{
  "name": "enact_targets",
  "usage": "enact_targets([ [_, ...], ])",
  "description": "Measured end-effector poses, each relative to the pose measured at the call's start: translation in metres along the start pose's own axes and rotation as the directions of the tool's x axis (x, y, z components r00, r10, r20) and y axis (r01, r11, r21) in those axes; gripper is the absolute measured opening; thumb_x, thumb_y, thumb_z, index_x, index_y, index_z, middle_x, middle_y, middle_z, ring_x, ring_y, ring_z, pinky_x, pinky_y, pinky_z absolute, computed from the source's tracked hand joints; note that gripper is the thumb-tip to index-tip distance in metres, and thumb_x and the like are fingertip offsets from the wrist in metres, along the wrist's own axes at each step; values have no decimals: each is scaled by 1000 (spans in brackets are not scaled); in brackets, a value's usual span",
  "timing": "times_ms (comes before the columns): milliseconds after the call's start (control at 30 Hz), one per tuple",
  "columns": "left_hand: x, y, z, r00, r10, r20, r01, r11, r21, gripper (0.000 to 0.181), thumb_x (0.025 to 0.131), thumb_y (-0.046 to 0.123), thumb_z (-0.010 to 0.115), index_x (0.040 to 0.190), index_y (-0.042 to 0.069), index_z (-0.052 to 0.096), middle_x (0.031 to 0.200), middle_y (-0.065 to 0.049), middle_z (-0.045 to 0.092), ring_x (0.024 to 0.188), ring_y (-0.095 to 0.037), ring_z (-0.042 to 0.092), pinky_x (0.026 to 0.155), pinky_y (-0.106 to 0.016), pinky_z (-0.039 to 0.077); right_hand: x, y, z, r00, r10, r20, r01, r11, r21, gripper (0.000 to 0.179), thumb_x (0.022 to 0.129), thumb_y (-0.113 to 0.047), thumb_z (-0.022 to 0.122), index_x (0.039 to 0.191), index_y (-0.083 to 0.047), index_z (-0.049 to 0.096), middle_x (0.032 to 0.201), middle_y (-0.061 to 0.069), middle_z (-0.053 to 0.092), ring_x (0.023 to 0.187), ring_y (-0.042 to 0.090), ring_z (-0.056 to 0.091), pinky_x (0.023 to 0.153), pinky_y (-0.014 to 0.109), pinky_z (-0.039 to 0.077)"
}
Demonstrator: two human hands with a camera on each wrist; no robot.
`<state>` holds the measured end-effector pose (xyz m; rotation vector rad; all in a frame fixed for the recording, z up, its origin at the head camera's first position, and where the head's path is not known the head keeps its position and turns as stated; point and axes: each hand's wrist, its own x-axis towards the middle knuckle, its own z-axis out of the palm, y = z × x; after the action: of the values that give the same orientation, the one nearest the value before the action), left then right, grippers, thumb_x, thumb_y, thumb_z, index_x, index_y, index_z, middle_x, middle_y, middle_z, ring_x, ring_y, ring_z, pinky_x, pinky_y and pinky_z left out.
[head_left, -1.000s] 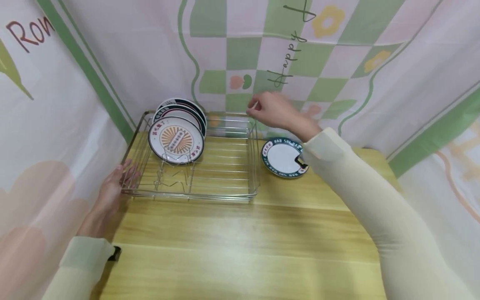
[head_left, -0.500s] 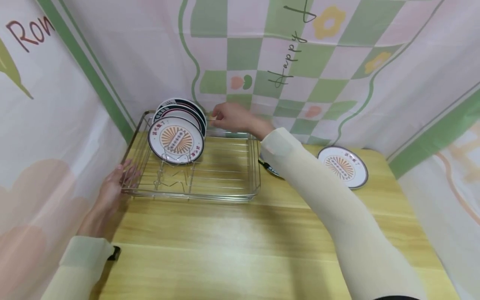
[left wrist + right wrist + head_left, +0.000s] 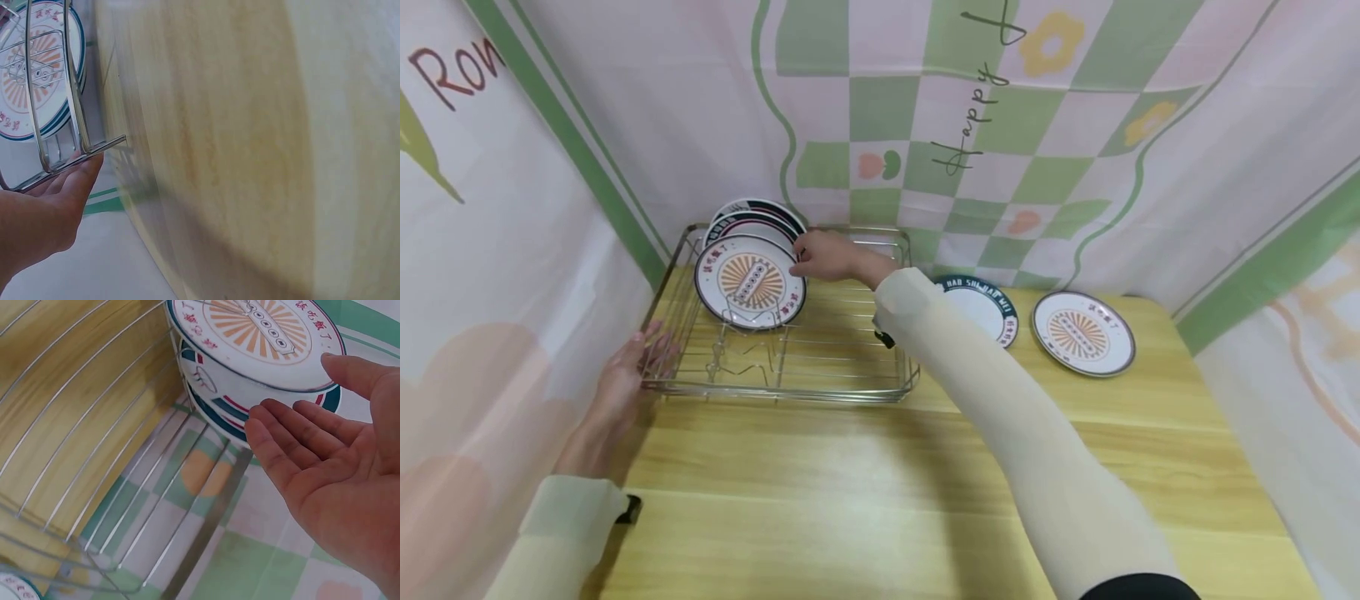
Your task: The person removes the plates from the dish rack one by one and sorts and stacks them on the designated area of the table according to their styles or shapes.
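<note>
In the head view, the front plate (image 3: 751, 282), with an orange sunburst, leans in the wire rack (image 3: 820, 394), towards the rack's ten o'clock. Two more plates (image 3: 763, 227) stand behind it. The right hand (image 3: 829, 254) is at the front plate's two o'clock edge. The left hand (image 3: 619, 375) touches the rack's eight o'clock corner. On the table (image 3: 820, 508), at the rack's three o'clock, lie a blue-edged plate (image 3: 983, 307), partly behind a sleeve (image 3: 1000, 408), and farther out a sunburst plate (image 3: 1084, 333).

In the left wrist view, the left hand is at eight o'clock, fingers against the rack's wire. I can't tell if they curl round it.

In the right wrist view, the right hand is at three o'clock, loose, with its thumb apart from its fingers. The thumb tip is at the front plate's edge; I can't tell if it touches.
</note>
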<state>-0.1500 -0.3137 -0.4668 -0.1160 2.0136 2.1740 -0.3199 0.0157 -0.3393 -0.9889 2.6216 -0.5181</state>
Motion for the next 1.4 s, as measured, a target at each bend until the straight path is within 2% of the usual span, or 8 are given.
enact_targets([
  [133, 0, -1, 0, 1000, 13, 3, -13, 1000, 5, 77, 111, 60, 28, 170, 15, 8, 174, -21, 7, 154, -17, 38, 130, -45, 26, 3, -7, 3, 1000, -20, 0, 20, 1000, -13, 21, 107, -23, 62, 96, -6, 57, 78, 0, 45, 70, 14, 40, 63, 25, 32],
  [300, 0, -1, 0, 1000, 11, -7, -11, 1000, 6, 77, 111, 60, 28, 170, 15, 8, 174, -20, 8, 148, -9, 46, 129, -44, 27, 8, -12, 9, 1000, -7, -7, 7, 1000, -3, 18, 108, -23, 61, 102, -6, 57, 85, 1, 50, 75, 15, 45, 64, 24, 37],
  [533, -1, -1, 1, 1000, 6, 1, -6, 1000, 7, 76, 112, 59, 28, 170, 15, 8, 174, -21, 8, 154, -16, 38, 129, -45, 26, 7, -8, 15, 1000, 16, -22, -15, 999, 46, 17, 108, -19, 61, 109, -2, 61, 85, 1, 52, 74, 13, 47, 64, 23, 41],
  [800, -1, -1, 2, 1000, 7, -4, -7, 1000, 17, 78, 111, 60, 28, 170, 15, 7, 174, -20, 8, 148, -8, 46, 129, -43, 30, 10, -12, 20, 1000, 1, 6, -1, 1000, 12, 23, 111, -21, 57, 92, -10, 53, 83, 1, 48, 72, 13, 43, 65, 24, 38],
  [967, 0, -1, 1, 1000, 5, 5, -5, 1000, 11, 76, 111, 59, 27, 170, 16, 7, 174, -18, 7, 158, -22, 32, 131, -45, 25, 12, -15, 24, 1000, 1, 21, 0, 1000, -16, 25, 114, -25, 51, 93, -10, 52, 87, 1, 49, 76, 14, 44, 69, 26, 39],
  [1067, 0, -1, 1, 1000, 5, 8, -5, 1000, 19, 75, 111, 60, 26, 170, 17, 7, 175, -18, 7, 160, -29, 26, 130, -46, 25, 12, -16, 26, 1000, 8, 18, -7, 1000, -27, 25, 114, -26, 50, 99, -8, 58, 89, 2, 52, 78, 14, 47, 74, 30, 45],
  [1267, 0, -1, 0, 1000, 9, -3, -8, 999, 48, 79, 109, 63, 28, 171, 17, 8, 175, -18, 9, 159, -30, 28, 126, -36, 36, 13, -22, 31, 1000, -8, -1, 8, 995, -96, 27, 115, -22, 46, 109, -2, 63, 88, 3, 54, 81, 18, 51, 83, 37, 53],
  [1400, 0, -1, -1, 1000, 7, -2, -7, 999, 43, 79, 109, 63, 29, 171, 17, 9, 175, -17, 10, 159, -30, 28, 126, -36, 36, 14, -26, 35, 1000, -12, -28, 9, 993, -121, 28, 115, -17, 44, 109, 0, 65, 87, 4, 56, 80, 19, 54, 83, 38, 54],
])
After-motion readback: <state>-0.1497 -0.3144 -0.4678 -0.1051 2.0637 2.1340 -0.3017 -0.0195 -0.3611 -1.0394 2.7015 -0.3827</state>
